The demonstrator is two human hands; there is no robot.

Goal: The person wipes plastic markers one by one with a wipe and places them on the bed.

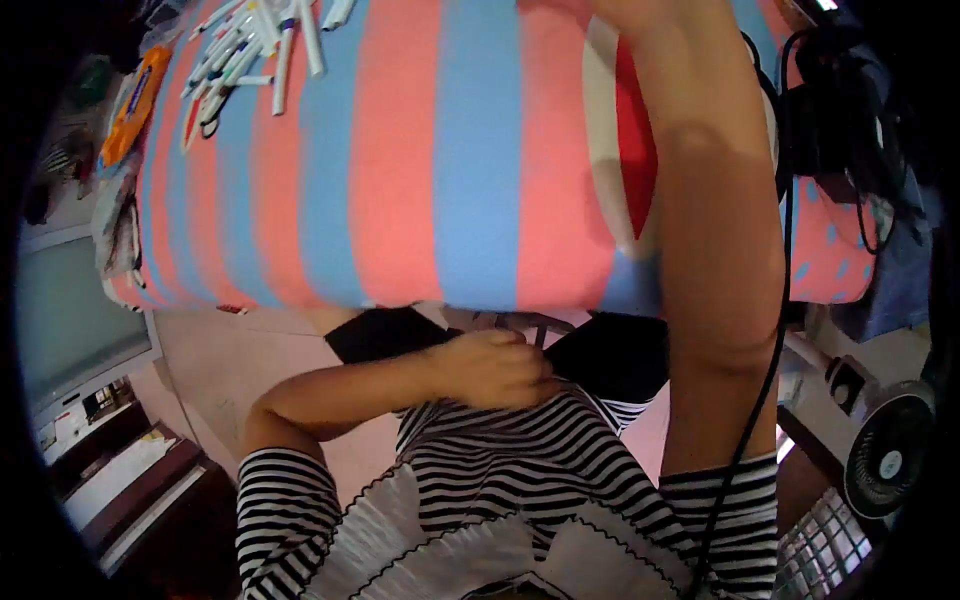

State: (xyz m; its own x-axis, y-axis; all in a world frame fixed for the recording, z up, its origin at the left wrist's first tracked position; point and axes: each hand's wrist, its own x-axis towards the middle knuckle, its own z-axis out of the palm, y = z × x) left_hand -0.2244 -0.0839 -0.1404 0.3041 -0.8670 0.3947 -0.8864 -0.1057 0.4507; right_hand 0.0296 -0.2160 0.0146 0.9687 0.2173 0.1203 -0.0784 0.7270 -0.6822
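Note:
My left hand (495, 370) rests at my lap, against the black-and-white striped shirt (480, 440). Its fingers are curled in, and whatever lies inside them is hidden. My right arm (715, 220) stretches forward over the bed-like surface with pink and blue stripes (400, 180). Only a bit of my right hand (610, 12) shows at the top edge, so its fingers are cut off from view. Beneath that forearm lies a flat red and beige thing (635, 150), partly covered by the arm.
Several white marker pens (265, 40) lie in a pile at the far left of the striped surface. Near them is an orange packet (135, 105). A black cable (785, 250) runs down past my right arm. A fan (890, 455) stands at the lower right.

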